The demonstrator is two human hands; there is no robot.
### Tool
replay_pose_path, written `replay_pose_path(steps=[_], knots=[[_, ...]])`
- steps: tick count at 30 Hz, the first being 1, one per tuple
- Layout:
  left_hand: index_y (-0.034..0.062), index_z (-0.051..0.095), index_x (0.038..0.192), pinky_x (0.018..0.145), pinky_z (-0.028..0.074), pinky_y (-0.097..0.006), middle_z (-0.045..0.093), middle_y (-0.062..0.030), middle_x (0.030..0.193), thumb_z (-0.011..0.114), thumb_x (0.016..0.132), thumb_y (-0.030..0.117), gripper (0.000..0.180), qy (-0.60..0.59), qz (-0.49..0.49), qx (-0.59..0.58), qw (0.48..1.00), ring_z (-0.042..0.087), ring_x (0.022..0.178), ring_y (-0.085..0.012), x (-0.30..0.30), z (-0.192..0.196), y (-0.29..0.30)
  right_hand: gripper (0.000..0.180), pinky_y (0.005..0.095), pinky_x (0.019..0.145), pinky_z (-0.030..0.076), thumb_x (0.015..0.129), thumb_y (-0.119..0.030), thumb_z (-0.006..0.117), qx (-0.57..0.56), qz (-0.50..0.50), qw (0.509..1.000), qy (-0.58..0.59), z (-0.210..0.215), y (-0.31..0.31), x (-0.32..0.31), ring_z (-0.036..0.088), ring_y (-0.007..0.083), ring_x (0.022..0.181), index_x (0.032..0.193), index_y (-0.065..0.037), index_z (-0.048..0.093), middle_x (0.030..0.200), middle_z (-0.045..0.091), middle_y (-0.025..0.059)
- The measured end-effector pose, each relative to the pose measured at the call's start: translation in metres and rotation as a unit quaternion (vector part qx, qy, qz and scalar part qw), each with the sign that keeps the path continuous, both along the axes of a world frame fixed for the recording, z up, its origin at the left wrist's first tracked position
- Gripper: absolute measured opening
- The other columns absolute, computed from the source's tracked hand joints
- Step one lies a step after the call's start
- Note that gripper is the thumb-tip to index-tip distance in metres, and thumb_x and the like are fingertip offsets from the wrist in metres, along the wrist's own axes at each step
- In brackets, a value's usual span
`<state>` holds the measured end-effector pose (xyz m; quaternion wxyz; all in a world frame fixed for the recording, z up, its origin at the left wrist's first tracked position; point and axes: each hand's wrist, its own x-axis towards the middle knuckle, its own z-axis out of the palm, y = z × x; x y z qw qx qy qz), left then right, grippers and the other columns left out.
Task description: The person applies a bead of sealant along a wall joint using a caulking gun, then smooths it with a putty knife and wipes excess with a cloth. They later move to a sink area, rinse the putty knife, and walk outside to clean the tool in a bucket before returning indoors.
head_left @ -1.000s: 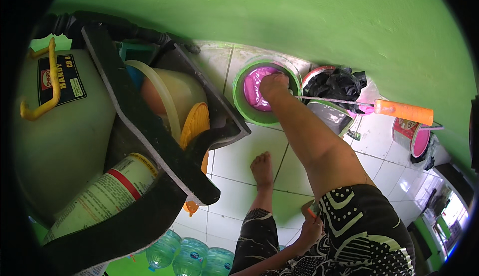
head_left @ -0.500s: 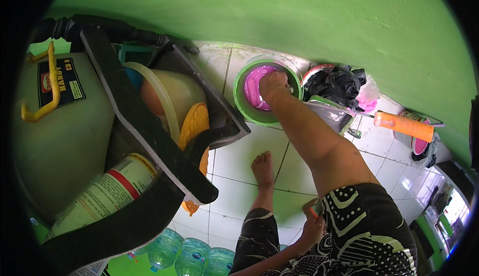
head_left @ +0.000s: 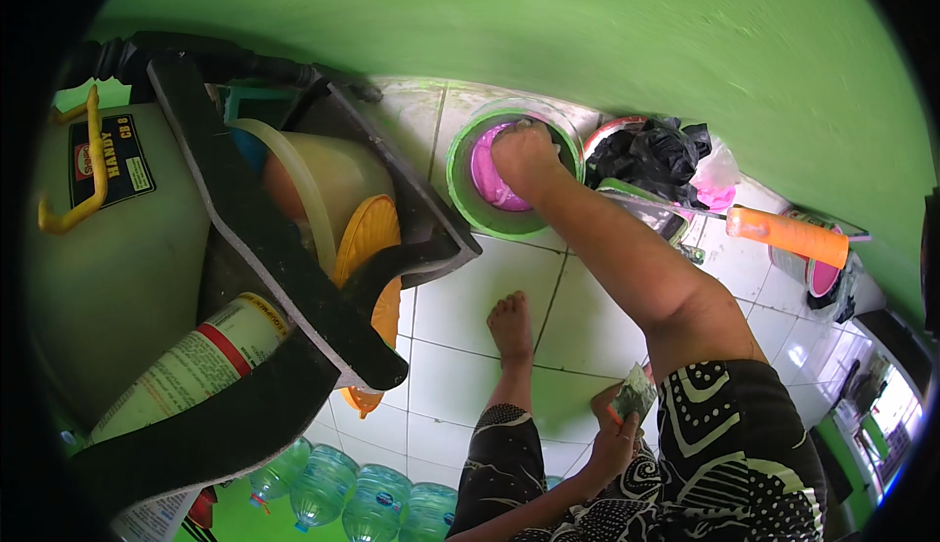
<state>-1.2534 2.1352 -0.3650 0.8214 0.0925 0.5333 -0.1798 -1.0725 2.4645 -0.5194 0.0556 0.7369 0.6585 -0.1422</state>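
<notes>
My right hand is closed inside the green bucket, over the bright pink paint. Its fingers are mostly hidden, so what it grips cannot be made out. My right arm stretches down to the bucket from a black-and-white patterned sleeve. Low in the view, close to my body, my left hand is closed around a scraper with a paint-smeared flat blade and an orange part by the fingers. A paint roller with an orange handle lies to the right of the bucket.
A dark wooden rack at left holds a large grey container, a white-labelled bottle and an orange plastic lid. Black plastic bags lie by the green wall. Clear water bottles stand at the bottom. My bare foot is on white tiles.
My left hand has turned the scraper so that its blade shows. My right hand stays in the bucket and has shifted slightly left within the view. The whole view has moved a little.
</notes>
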Motion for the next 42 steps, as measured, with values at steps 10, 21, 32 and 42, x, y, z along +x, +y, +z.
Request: replay_pose_path(steps=[10, 21, 32, 42], knots=[[-0.0017, 0.056, 0.093, 0.05, 0.044, -0.028, 0.055, -0.0053, 0.068, 0.046, 0.097, 0.039, 0.042, 0.095, -0.072, 0.036, 0.992, 0.054, 0.052, -0.0149, 0.0, -0.002, -0.011, 0.013, 0.0415, 0.084, 0.043, 0.073, -0.009, 0.057, 0.137, -0.036, 0.963, 0.23, 0.072, -0.105, -0.039, 0.058, 0.0307, 0.092, 0.083, -0.002, 0.062, 0.088, 0.059, 0.014], [0.0, 0.062, 0.083, 0.046, 0.044, -0.032, 0.062, -0.0112, 0.064, 0.043, 0.098, 0.041, 0.047, 0.081, -0.142, 0.059, 0.985, 0.056, 0.048, -0.0198, -0.024, -0.028, -0.056, 0.047, 0.044, 0.083, 0.05, 0.082, -0.035, 0.063, -0.285, -0.367, 0.842, 0.276, 0.07, -0.304, 0.032, 0.063, 0.0369, 0.094, 0.107, 0.004, 0.059, 0.099, 0.064, 0.0248], [-0.0043, 0.055, 0.087, 0.048, 0.049, -0.034, 0.059, -0.014, 0.068, 0.045, 0.098, 0.035, 0.042, 0.026, -0.195, 0.247, 0.949, 0.059, 0.052, -0.0227, -0.043, -0.049, -0.1, 0.046, 0.0355, 0.056, 0.058, 0.085, -0.02, 0.062, 0.096, -0.71, 0.317, 0.621, -0.032, -0.297, 0.033, 0.067, 0.0264, 0.076, 0.119, 0.005, 0.042, 0.098, 0.063, 0.0211], [-0.0027, 0.054, 0.093, 0.05, 0.05, -0.034, 0.059, -0.0123, 0.072, 0.046, 0.098, 0.035, 0.039, 0.085, -0.179, 0.07, 0.978, 0.059, 0.056, -0.0225, -0.024, -0.026, -0.082, 0.019, 0.0313, 0.049, 0.056, 0.084, -0.008, 0.059, 0.109, -0.748, 0.378, 0.535, -0.025, -0.307, 0.029, 0.065, 0.0216, 0.058, 0.096, 0.006, 0.056, 0.075, 0.064, 0.015]])
